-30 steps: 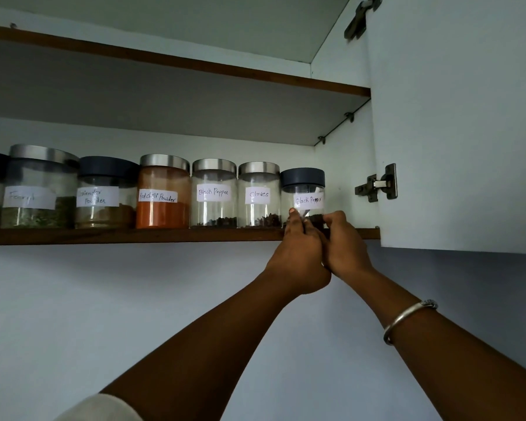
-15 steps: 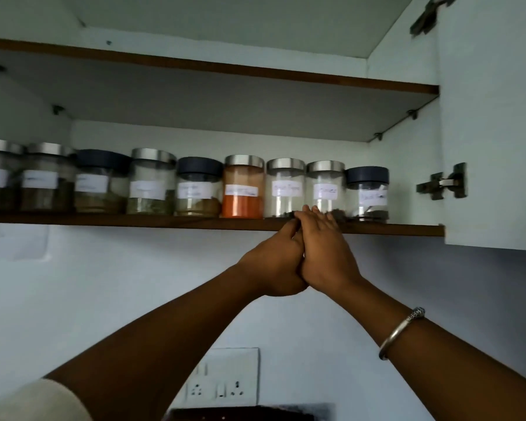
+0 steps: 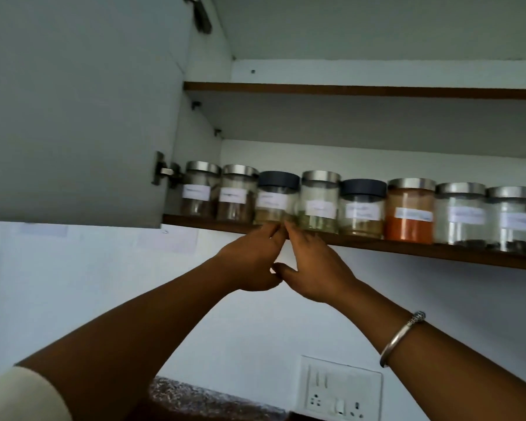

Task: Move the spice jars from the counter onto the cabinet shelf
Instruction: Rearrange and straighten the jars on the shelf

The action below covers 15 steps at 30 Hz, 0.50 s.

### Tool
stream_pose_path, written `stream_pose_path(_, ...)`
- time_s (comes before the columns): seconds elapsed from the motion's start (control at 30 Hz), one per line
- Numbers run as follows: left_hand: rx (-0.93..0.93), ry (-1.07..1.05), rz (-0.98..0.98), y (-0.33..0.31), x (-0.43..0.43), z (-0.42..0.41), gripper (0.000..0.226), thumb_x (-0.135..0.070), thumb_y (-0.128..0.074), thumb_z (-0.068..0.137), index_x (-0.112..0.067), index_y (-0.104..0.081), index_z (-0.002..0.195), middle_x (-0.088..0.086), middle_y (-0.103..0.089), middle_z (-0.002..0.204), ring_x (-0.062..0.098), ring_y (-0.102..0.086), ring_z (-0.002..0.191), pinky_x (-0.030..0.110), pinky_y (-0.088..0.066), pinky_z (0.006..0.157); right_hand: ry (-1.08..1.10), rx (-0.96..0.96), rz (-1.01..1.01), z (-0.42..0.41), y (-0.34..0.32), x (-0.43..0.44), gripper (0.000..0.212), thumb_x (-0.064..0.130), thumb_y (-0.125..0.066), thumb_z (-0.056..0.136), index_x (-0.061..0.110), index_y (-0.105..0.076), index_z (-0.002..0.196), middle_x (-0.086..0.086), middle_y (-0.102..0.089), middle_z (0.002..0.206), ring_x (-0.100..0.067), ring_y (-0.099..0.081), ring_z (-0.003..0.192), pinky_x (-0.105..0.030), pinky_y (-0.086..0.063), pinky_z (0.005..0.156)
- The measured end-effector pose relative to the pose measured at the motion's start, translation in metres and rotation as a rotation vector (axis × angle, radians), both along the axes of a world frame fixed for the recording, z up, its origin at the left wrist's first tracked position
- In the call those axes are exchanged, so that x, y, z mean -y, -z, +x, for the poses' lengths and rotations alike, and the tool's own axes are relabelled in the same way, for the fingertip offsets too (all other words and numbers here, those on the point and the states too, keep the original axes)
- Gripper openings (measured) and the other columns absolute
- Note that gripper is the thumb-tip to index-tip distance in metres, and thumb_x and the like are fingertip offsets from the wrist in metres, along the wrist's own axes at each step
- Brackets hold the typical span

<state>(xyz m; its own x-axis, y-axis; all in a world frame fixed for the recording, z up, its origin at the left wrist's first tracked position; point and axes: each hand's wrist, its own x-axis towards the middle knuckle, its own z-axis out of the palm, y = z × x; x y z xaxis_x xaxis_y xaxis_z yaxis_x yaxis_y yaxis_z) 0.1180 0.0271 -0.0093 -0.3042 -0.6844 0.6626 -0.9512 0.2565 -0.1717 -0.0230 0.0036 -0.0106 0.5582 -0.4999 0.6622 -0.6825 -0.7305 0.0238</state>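
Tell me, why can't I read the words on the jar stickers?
Head view: the labels are soft smudges, probably blur from the camera moving; same view, the cupboard is dim, with the upper shelf shading the spice jars, so the faint writing gets lost.

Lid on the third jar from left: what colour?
Dark grey; the lid shows in the head view.

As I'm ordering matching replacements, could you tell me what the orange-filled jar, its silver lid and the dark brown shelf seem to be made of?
Orange-filled clear round jar: glossy glass or clear plastic; the powder shows through. Its silver round lid: brushed metal, probably steel, by the dull sheen. Dark brown shelf: apparently wood or veneer, matte front edge.
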Motion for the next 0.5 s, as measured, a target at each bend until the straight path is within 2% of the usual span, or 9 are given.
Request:
stream_pose_path(0.1,0.006,-0.091,0.005,-0.010,-0.012,0.052,0.081,-0.032,-0.065,0.083,-0.011,-0.021,0.147,0.008,-0.031,0.146,0.024,-0.038,0.131,0.032,-0.038,0.107,-0.012,-0.014,-0.074,0.043,-0.007,0.000,0.075,0.042,-0.058,0.087,0.017,-0.022,0.147,-0.005,-0.040,0.145,-0.024,-0.039,0.132,-0.032,-0.033,0.107)
stream_pose_path(0.23,-0.052,-0.159,-0.018,-0.038,-0.023,0.106,0.073,-0.025,-0.062,0.086,-0.012,-0.024,0.146,0.013,-0.036,0.143,0.029,-0.043,0.127,0.037,-0.040,0.104,0.031,0.024,-0.192,0.085,-0.032,-0.002,0.061,0.037,-0.058,0.087,0.014,-0.037,0.140,-0.010,-0.044,0.139,-0.028,-0.043,0.126,-0.034,-0.037,0.103)
stream_pose_path(0.33,-0.197,-0.114,-0.067,-0.066,-0.020,0.137,0.058,-0.016,-0.062,0.086,-0.013,-0.038,0.139,0.011,-0.047,0.133,0.027,-0.048,0.120,0.035,-0.042,0.096,0.062,0.106,-0.218,0.107,-0.057,0.000,0.057,0.027,-0.057,0.089,0.011,-0.037,0.140,-0.010,-0.039,0.141,-0.027,-0.040,0.128,-0.034,-0.038,0.103)
stream_pose_path(0.43,-0.303,-0.084,-0.119,-0.094,-0.010,0.151,0.042,-0.009,-0.061,0.085,-0.007,-0.051,0.126,0.013,-0.053,0.123,0.028,-0.053,0.111,0.033,-0.044,0.086,0.133,0.140,-0.233,0.120,-0.079,0.009,0.055,0.025,-0.056,0.091,0.009,-0.037,0.140,-0.012,-0.035,0.145,-0.029,-0.037,0.132,-0.036,-0.037,0.105)
stream_pose_path(0.5,-0.396,-0.071,-0.142,-0.109,-0.001,0.154,0.037,-0.005,-0.057,0.086,-0.004,-0.054,0.123,0.015,-0.055,0.123,0.030,-0.054,0.112,0.035,-0.045,0.088,0.177,0.136,-0.243,0.125,-0.092,0.016,0.054,0.023,-0.055,0.093,0.010,-0.036,0.141,-0.013,-0.033,0.147,-0.031,-0.032,0.135,-0.038,-0.035,0.107)
